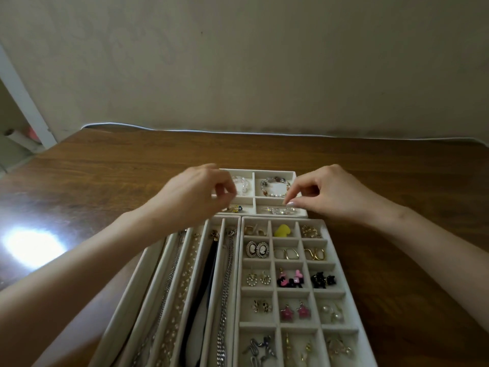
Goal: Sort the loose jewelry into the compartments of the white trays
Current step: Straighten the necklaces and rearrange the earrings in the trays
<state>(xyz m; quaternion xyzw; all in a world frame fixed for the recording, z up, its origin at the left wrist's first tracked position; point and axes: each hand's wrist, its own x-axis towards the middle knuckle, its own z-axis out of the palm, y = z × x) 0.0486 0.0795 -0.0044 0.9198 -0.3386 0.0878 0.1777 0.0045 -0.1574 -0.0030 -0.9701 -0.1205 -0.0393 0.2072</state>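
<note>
The right hand (325,193) pinches the right end of a clear bracelet (274,210), which lies in the near right compartment of the small tray (272,200) on the worktop (132,165). The left hand (201,193) hovers over the tray's left side with its fingers curled against the thumb; whether it holds anything cannot be told. Nearer the person, a necklace tray (137,300) and an earring tray (288,262) sit side by side, both filled.

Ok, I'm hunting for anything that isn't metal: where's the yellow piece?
In the head view, the yellow piece lies in the right-hand grid tray's far row, middle compartment, with gold earrings in the compartments on either side.
</note>
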